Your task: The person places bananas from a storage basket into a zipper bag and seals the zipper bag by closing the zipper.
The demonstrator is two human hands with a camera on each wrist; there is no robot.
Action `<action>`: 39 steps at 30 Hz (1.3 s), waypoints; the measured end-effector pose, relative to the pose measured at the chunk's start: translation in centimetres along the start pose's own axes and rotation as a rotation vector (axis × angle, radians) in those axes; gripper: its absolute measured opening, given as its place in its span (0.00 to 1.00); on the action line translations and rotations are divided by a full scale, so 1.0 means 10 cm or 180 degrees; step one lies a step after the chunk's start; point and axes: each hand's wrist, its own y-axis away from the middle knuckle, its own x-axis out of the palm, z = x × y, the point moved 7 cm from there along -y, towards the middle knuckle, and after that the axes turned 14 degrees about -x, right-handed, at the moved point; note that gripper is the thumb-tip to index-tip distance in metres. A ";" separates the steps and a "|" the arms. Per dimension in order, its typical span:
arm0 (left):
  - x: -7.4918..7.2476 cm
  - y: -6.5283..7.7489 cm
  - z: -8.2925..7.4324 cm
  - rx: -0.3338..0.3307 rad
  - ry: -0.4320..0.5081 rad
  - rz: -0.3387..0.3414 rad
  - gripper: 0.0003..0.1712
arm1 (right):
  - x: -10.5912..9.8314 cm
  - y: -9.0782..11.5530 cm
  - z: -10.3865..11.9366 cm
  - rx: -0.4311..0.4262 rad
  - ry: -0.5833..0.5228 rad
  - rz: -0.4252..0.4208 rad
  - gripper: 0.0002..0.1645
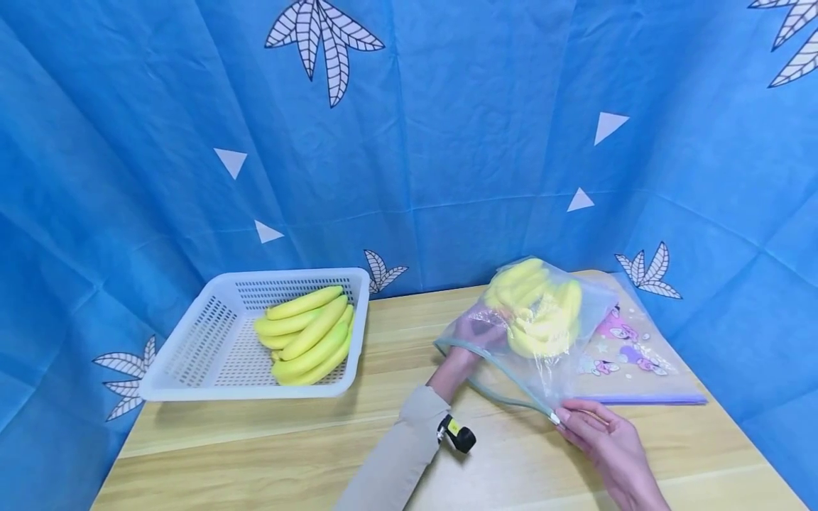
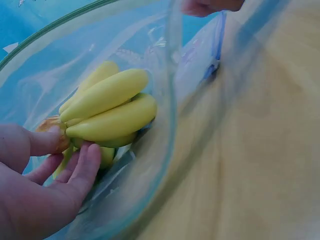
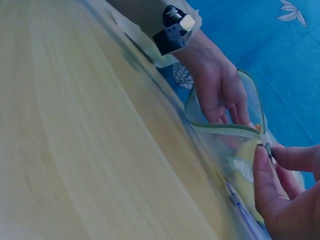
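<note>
Inside a clear zip bag with a green-edged mouth, a bunch of yellow bananas rests toward the bag's closed end. My left hand reaches in through the mouth. In the left wrist view its thumb and fingers hold the bananas by the brown stem end. With thumb and forefinger, my right hand pinches the corner of the bag's mouth at the white zip slider. The right wrist view shows the mouth held apart around the left hand.
To the left, a white plastic basket holds more bananas. A flat bag with pink and purple cartoon prints lies at right, partly under the clear bag. A blue cloth hangs behind the wooden table.
</note>
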 end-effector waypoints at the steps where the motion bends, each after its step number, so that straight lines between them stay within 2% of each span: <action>1: -0.01 0.04 0.01 0.0034 -0.0226 0.0016 0.19 | 0.00 -0.01 -0.01 0.0039 -0.0062 -0.0019 0.11; 2: -0.01 0.08 0.02 0.0093 -0.0609 -0.0022 0.20 | 0.00 -0.01 -0.02 0.0058 -0.0095 -0.0038 0.12; 3: -0.05 0.15 0.02 0.0238 -0.1129 -0.0216 0.23 | 0.01 -0.02 -0.03 0.0084 -0.0122 -0.0049 0.13; 4: -0.06 0.20 0.05 0.0233 -0.1371 -0.0280 0.22 | 0.01 -0.02 -0.04 0.0112 -0.0147 -0.0049 0.14; 6: -0.10 0.29 0.13 0.0071 -0.1434 -0.0382 0.19 | 0.02 -0.04 -0.06 0.0145 -0.0190 -0.0049 0.19; 8: -0.13 0.38 0.22 -0.0135 -0.1283 -0.0375 0.18 | 0.05 -0.04 -0.08 0.0183 -0.0262 -0.0041 0.23; 11: -0.13 0.51 0.27 -0.0291 -0.1168 -0.0315 0.14 | 0.08 -0.06 -0.11 0.0244 -0.0424 -0.0039 0.28; 14: -0.07 0.65 0.23 -0.0302 -0.1450 -0.0197 0.07 | 0.10 -0.08 -0.12 0.0247 -0.0602 -0.0031 0.26; 17: 0.01 0.79 0.22 -0.0413 -0.1808 0.0034 0.04 | 0.12 -0.11 -0.12 0.0199 -0.0761 -0.0013 0.16; 20: 0.09 0.94 0.30 -0.0722 -0.2051 0.0457 0.10 | 0.14 -0.11 -0.12 0.0152 -0.0866 -0.0005 0.10; 23: 0.17 1.04 0.44 -0.1021 -0.2058 0.0802 0.14 | 0.18 -0.12 -0.11 0.0114 -0.0990 -0.0014 0.10; 25: 0.19 1.05 0.51 -0.1078 -0.1987 0.0830 0.16 | 0.21 -0.13 -0.11 0.0054 -0.1066 -0.0024 0.10; 29: 0.12 0.97 0.55 -0.0938 -0.1665 0.0485 0.17 | 0.31 -0.20 -0.11 -0.0021 -0.1044 -0.0034 0.10; 32: 0.05 0.93 0.54 -0.0824 -0.1452 0.0263 0.18 | 0.37 -0.26 -0.12 0.0025 -0.0916 -0.0050 0.11; 39: -0.12 0.86 0.39 -0.0518 -0.1048 -0.0149 0.14 | 0.54 -0.38 -0.12 0.0027 -0.0767 -0.0097 0.12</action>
